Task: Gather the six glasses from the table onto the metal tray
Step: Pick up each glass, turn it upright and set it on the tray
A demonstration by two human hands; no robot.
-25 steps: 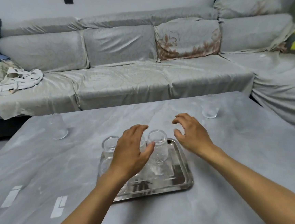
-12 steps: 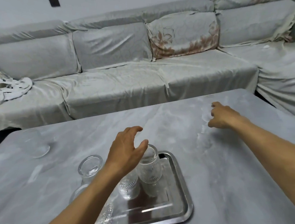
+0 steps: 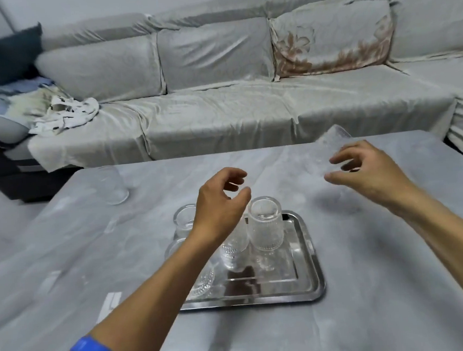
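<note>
Right hand (image 3: 370,171) holds a tilted glass (image 3: 330,147) above the table (image 3: 371,247).

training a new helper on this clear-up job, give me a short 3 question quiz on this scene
1. True or false: the clear glass gripped by the right hand is standing on the grey marbled table.
2. How many glasses are visibly on the rectangular metal tray? A) two B) four C) six
3. Where is the one clear glass no hand is near?

Key
1. False: it is lifted and tilted.
2. B
3. On the table's far left, away from the empty left hand.
</note>
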